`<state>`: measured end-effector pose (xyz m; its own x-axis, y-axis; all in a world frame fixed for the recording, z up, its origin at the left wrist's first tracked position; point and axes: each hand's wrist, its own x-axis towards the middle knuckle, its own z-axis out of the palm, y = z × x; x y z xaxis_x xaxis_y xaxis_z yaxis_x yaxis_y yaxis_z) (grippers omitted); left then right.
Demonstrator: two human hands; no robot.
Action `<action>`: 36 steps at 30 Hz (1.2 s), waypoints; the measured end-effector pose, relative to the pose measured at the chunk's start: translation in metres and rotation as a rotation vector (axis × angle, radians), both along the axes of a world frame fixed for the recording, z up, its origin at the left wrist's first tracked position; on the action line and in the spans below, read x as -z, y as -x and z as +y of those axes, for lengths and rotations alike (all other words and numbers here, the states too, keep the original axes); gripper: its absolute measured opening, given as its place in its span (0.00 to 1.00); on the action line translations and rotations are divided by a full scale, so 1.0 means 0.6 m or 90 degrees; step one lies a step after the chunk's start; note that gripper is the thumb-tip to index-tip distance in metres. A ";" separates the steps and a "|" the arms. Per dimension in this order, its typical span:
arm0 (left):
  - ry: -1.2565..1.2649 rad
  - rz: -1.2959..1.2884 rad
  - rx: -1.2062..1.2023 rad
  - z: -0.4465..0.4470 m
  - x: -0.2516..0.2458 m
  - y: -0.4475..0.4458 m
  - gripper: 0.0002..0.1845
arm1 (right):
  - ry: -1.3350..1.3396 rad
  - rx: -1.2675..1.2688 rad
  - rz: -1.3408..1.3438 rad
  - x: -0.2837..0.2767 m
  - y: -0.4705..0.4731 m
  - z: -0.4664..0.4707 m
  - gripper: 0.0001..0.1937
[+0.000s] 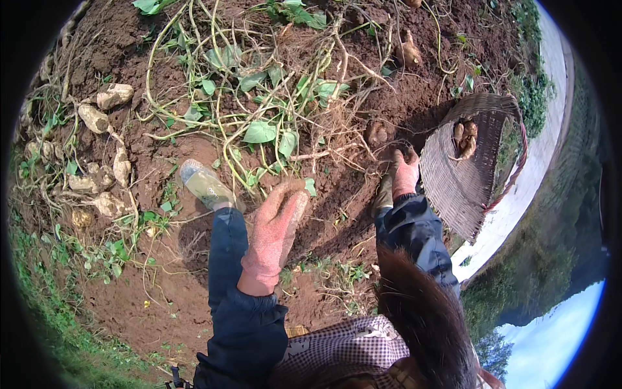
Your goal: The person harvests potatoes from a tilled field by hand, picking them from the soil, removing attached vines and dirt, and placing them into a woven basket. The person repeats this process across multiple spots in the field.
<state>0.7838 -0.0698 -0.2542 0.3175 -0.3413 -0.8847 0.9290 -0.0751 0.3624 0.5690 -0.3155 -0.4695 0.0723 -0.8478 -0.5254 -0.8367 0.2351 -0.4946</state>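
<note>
My left hand (276, 226), in a pink glove with soil-stained fingers, hovers over the dug earth. Its thumb and fingers are apart, with nothing visible between them; a small green leaf (310, 186) shows beside the fingertips. My right hand (406, 170), gloved alike, reaches down to the soil beside the wicker basket (461, 180). Its fingertips are partly hidden, so any grip is unclear. Just beyond them, a sweet potato (378, 132) sits partly buried among thin roots. The tilted basket holds a few brown sweet potatoes (465, 140).
Tangled green vines (262, 107) spread across the soil ahead. Several pale sweet potatoes (114, 96) lie at left, and another tuber (409, 52) lies beyond the vines. My boot (206, 185) stands near the left hand. A pale paved strip (529, 170) runs past the basket.
</note>
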 end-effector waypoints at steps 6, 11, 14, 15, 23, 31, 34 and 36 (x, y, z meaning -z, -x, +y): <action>-0.007 0.035 0.078 -0.024 -0.013 0.038 0.14 | -0.066 -0.022 0.085 0.134 -0.082 -0.031 0.45; 0.011 0.040 0.126 -0.039 -0.014 0.051 0.19 | -0.052 0.007 -0.071 0.130 -0.037 -0.028 0.33; 0.005 0.010 0.163 -0.044 -0.018 0.036 0.18 | -0.199 0.181 -0.240 0.068 -0.011 -0.005 0.26; 0.010 0.001 0.156 -0.047 -0.019 0.031 0.18 | -0.273 0.188 -0.291 0.032 0.004 0.007 0.23; -0.019 -0.096 0.098 -0.052 -0.015 0.027 0.23 | -0.118 -0.420 0.027 -0.053 -0.012 0.068 0.24; -0.116 -0.181 0.277 -0.036 -0.006 0.022 0.21 | 0.344 -0.440 -0.126 -0.016 -0.196 0.092 0.28; -0.106 -0.167 0.232 -0.038 -0.007 0.020 0.20 | 0.247 -0.397 -0.037 -0.030 -0.233 0.103 0.31; -0.087 -0.083 0.164 -0.041 -0.010 0.020 0.20 | 0.055 -0.464 0.163 -0.038 -0.247 0.104 0.39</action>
